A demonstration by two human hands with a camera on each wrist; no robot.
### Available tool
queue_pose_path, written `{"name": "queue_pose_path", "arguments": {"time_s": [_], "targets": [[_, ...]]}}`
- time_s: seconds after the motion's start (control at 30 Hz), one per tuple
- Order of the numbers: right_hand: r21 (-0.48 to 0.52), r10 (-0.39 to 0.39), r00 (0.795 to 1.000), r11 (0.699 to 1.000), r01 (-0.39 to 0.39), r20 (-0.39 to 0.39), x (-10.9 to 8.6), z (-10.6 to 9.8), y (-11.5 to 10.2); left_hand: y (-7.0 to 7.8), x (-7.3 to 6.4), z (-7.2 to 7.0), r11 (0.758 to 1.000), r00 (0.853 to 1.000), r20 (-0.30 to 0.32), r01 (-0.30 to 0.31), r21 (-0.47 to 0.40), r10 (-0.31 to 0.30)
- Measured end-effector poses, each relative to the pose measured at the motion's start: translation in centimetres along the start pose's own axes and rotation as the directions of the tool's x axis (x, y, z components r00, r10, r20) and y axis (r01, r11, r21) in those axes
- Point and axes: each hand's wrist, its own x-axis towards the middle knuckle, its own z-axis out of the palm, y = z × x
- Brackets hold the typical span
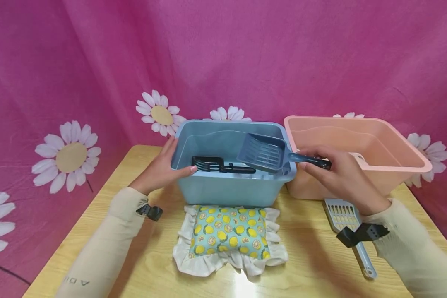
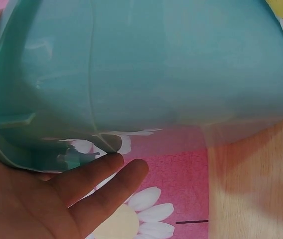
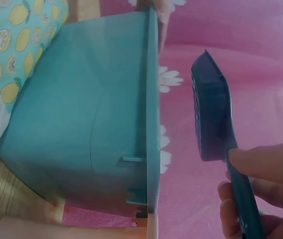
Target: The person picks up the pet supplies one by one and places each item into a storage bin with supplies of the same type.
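My right hand (image 1: 337, 167) grips the dark handle of a blue slotted litter scoop (image 1: 264, 151), its head over the right part of a blue litter box (image 1: 227, 188). In the right wrist view the scoop (image 3: 213, 114) stands above the box's rim, apart from it. Against the box's left corner rests my left hand (image 1: 169, 165), its thumb over the front rim. Two extended fingers (image 2: 109, 191) show below the rim outside in the left wrist view. Inside the box lies a black slotted scoop (image 1: 208, 164) with a hooked handle.
To the right stands a pink litter box (image 1: 380, 182) with a pale object (image 1: 359, 159) partly visible inside. A light grey-blue slotted scoop (image 1: 344, 215) lies on the wooden table (image 1: 313, 252) beneath my right forearm. A lemon-print cushion (image 1: 229, 231) with white ruffles sits before the blue box.
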Motion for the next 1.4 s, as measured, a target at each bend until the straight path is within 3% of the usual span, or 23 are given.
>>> {"name": "queue_pose_path", "arguments": {"time_s": [0.2,0.53,0.93,1.4], "targets": [[0.009,-0.018,0.999,1.0,0.018,0.045,1.5,0.4,-0.2,0.2,0.1,-0.1,1.0,1.0,0.003,0.009,-0.012,-0.009],[-0.071,0.064,0.991,0.996,-0.056,0.114,3.4,2.2,0.2,0.3,0.1,0.0,1.0,1.0,-0.002,-0.001,-0.004,0.001],[-0.022,-0.012,0.99,1.0,0.016,0.143,4.7,3.8,0.9,0.3,0.0,-0.1,1.0,1.0,-0.004,0.002,0.004,-0.002],[-0.009,-0.047,0.99,0.999,0.049,0.135,5.9,4.9,1.2,0.2,0.0,-0.1,1.0,1.0,-0.007,-0.021,0.0,0.021]]}}
